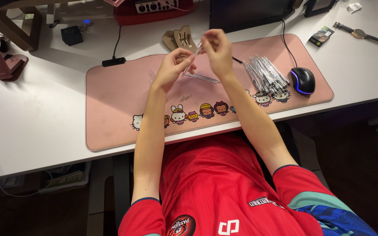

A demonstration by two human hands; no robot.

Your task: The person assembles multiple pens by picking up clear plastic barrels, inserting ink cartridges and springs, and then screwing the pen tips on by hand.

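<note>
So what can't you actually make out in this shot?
Head view only:
- The thin clear piece between the left hand and right hand: too small to identify.
- The pile of clear pens: too dense to count.
- The monitor: cut off by the top edge.
- The cartoon row on the pink mat: partly hidden by the forearms.

One mouse (303, 80), one wristwatch (362, 34)

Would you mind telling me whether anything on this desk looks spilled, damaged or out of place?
Nothing stands out. Both hands, left hand and right hand, hold a clear pen above the pink mat; the pen pile beside the mouse lies loosely heaped.
</note>
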